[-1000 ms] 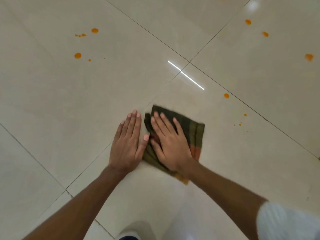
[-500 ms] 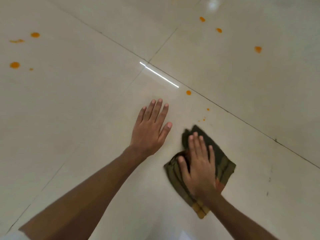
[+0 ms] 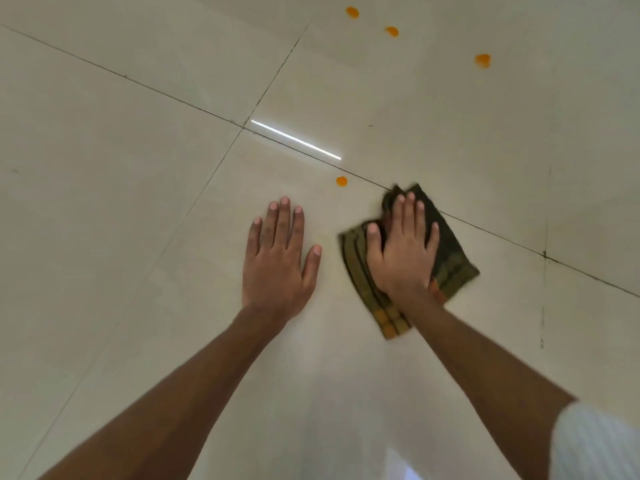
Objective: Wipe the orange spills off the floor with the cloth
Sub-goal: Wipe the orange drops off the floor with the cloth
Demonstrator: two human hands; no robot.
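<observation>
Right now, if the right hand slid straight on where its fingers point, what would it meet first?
The right hand, flat on the dark green striped cloth, would cross the grout line, then bare cream tile. Probably the middle far orange drop next; the near orange drop sits left.

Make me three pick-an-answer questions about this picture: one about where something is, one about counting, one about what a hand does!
1. Where is the cloth? A under the right hand; B on a chair; C in a bucket.
2. How many orange spots show on the floor? A one; B four; C nine.
3. How does the left hand lie? A flat, fingers straight; B in a fist; C holding a cup.
Answers: 1 A, the right hand presses on it. 2 B, one spot lies near the cloth, three farther off. 3 A, it rests on bare floor.
</observation>
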